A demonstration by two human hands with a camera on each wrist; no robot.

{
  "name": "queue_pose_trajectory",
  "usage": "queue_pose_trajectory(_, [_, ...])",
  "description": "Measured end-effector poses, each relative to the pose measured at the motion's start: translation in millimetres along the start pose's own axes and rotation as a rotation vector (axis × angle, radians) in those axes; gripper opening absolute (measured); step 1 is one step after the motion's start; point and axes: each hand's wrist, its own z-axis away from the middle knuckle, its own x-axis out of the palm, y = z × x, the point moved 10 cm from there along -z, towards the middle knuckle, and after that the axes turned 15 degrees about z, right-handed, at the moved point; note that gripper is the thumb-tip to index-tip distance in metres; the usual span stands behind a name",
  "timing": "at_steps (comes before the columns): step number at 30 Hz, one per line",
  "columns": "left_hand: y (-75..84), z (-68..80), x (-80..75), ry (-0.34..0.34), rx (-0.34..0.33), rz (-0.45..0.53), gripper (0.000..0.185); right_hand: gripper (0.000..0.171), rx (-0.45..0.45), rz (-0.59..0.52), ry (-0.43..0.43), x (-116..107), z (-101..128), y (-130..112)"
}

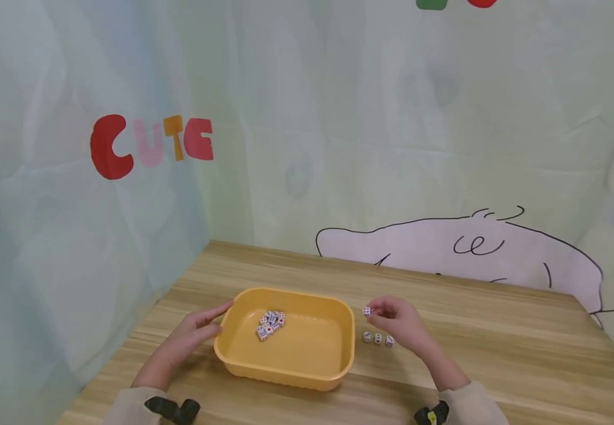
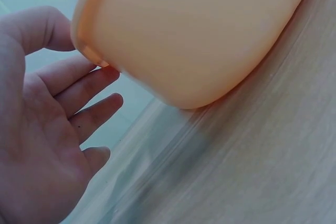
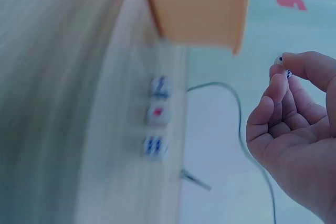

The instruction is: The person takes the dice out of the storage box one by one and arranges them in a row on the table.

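A yellow plastic basin (image 1: 307, 378) stands on the table, with several white dice (image 1: 271, 323) clustered in its left part. My left hand (image 1: 192, 332) is at the basin's left end, its fairly straight fingers and thumb touching the outside of the rim (image 2: 89, 51). Just right of the basin, my right hand (image 1: 399, 321) pinches one die (image 1: 367, 311) between thumb and fingertips, raised over the table. Three more dice (image 1: 378, 338) lie in a spaced row below that hand; the right wrist view shows them too, one with a red pip (image 3: 157, 113) upward.
The wood-grain table (image 1: 498, 348) extends to the right of the hands. Behind it and on the left hang printed fabric walls (image 1: 296, 118), with coloured letters (image 1: 112, 147) on the left and a white cartoon figure (image 1: 434, 245) along the back edge.
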Motion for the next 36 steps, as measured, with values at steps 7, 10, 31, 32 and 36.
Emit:
queue_pose_trajectory(7, [-0.3,0.6,-0.7,-0.004,-0.004,0.001,0.055,0.019,0.036,0.01,-0.01,-9,14,39])
queue_pose_trajectory(10, [-2.8,-0.2,-1.9,0.011,-0.029,-0.02,0.056,0.021,0.044,0.016,-0.019,-11,19,51])
queue_pose_trajectory(31, [-7.9,-2.5,-4.1,0.006,-0.033,-0.003,0.056,0.02,0.028,-0.003,-0.111,-1,25,78])
queue_pose_trajectory(32, [-8.0,-2.5,-3.9,0.004,-0.032,0.001,0.056,0.02,0.027,0.002,-0.113,0,25,79])
queue_pose_trajectory(36, [-8.3,-2.3,-2.9,-0.006,-0.035,0.019,0.057,0.02,0.028,0.018,-0.118,1,25,78])
